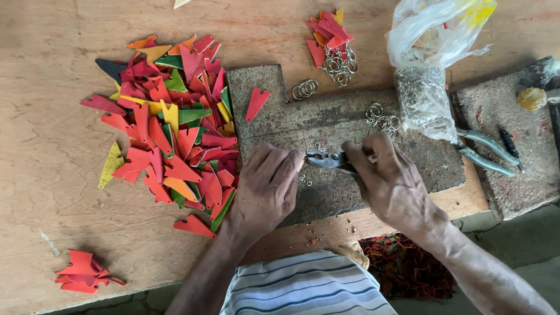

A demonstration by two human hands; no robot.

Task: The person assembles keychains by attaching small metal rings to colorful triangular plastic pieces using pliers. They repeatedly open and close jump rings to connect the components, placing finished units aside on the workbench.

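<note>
My right hand (pixel 389 179) grips small metal pliers (pixel 330 159), jaws pointing left, over a rough grey slab (pixel 326 125). My left hand (pixel 267 185) rests on the slab with its fingertips at the plier jaws, pinching something too small to make out. A few tiny metal rings (pixel 304 180) lie just below the jaws. A single red leather arrow-shaped piece (pixel 256 103) lies on the slab's upper left.
A big pile of red, orange, yellow and green leather pieces (pixel 172 125) lies left. Key rings (pixel 303 89) and finished tags with rings (pixel 332 44) sit at the top. A plastic bag of rings (pixel 423 96), grey-handled pliers (pixel 487 153) and a second slab (pixel 513 131) are right.
</note>
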